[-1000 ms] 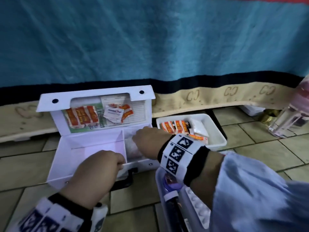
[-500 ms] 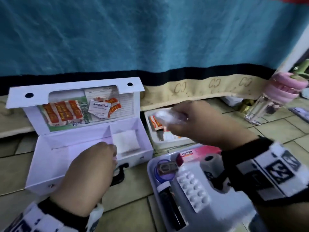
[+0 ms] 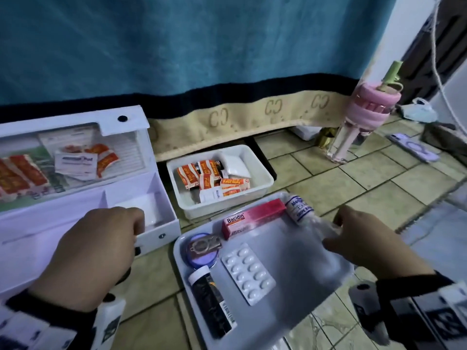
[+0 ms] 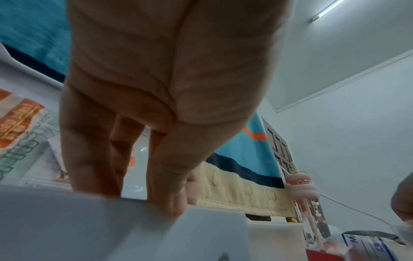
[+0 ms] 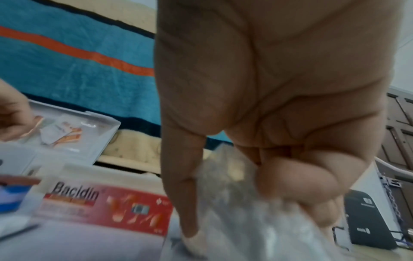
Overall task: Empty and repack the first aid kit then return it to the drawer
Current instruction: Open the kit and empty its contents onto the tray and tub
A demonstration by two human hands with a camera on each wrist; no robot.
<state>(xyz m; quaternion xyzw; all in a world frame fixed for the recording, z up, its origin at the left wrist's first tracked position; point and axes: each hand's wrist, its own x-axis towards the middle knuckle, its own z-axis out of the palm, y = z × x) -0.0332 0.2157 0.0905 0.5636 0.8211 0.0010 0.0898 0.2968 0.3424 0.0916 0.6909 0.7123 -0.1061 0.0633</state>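
Tiled floor carries everything, with a teal blanket hanging behind. On it, at left, the kit stands open, its lid up with orange sachets and a pad tucked behind a clear pocket. Its right compartment shows only something flat and white; the left one is mostly hidden.

My left hand curls its fingers over the kit's front wall, steadying it. My right hand pinches a crinkly clear wrapper over the far corner of the grey tray, just beside the bandage roll. On the tray lie a Bacidin box, blister pack, dark tube and round tin. Beyond it a white tub holds more sachets.

Risks, as I judge them: the wrapper is light and slippery, so it may slide off the tray's edge, or snag the roll and nudge it onto the floor. Tilting the kit could also spill the pocket's contents.

Near the wall stand a pink bottle, and beyond it a mask and a phone.
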